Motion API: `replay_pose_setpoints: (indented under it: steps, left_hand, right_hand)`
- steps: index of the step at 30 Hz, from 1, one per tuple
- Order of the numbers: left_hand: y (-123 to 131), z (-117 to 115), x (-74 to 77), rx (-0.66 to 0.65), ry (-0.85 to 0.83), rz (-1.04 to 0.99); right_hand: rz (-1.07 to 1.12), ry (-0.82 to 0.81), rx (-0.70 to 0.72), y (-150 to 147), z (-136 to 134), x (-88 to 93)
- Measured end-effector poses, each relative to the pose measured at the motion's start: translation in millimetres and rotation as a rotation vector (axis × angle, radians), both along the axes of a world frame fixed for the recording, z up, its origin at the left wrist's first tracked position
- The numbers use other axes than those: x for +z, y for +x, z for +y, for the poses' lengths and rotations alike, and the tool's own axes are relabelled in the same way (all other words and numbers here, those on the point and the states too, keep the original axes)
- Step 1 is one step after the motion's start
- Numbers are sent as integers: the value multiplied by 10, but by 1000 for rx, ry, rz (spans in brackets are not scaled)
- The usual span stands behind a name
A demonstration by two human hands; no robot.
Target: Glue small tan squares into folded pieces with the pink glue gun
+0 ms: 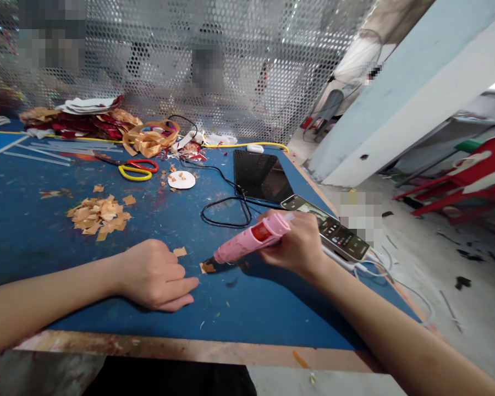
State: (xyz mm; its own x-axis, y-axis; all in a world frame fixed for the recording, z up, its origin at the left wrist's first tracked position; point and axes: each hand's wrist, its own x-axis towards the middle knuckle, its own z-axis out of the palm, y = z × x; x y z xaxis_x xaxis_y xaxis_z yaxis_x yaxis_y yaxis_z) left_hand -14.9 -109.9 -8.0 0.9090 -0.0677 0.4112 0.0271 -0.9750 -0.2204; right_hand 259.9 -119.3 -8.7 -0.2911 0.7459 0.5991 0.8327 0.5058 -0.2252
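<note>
My right hand (297, 242) is wrapped around a pink hot glue gun (247, 242), with a clear glue stick end showing at its rear. The dark nozzle points down left and meets a small tan paper piece (207, 268) on the table. Just left of that piece rests my left hand (160, 278), its fingers curled in, index finger and thumb pointing right with nothing seen between them. Another tan square (180, 251) lies beyond its knuckles. Farther left is a loose pile of tan pieces (99, 215).
Scissors (138, 168) and a white oval disc (181, 180) with scraps lie farther back. A black cable (226, 220) loops near a dark tablet (262, 176). A phone (334, 228) stands close behind my right hand. A perforated metal screen (169, 71) bounds the far edge.
</note>
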Motion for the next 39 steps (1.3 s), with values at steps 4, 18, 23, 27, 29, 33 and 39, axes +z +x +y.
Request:
replay_pose_setpoints:
  steps: [4,18,23,27,29,33,39]
  left_hand:
    - [2,-4,18,-3,15,-5]
    - [-10,20,-40,64,-12,4]
    - [1,23,-27,74,-23,25]
    - [1,27,-28,97,-27,54]
    - [0,28,-27,102,-28,71]
    - [-1,22,-17,105,-34,89]
    - [1,21,-10,111,-55,114]
  right_hand:
    - [-146,64,50,13,5,-24]
    - [-179,283,172,-16,8,-12]
    - [-196,297,173,-23,13,-4]
    - [-201,298,170,-13,16,0]
    - [-203,294,173,-3,15,5]
    - [-219,291,174,16,6,19]
    - [-228,324,176,35,3,71]
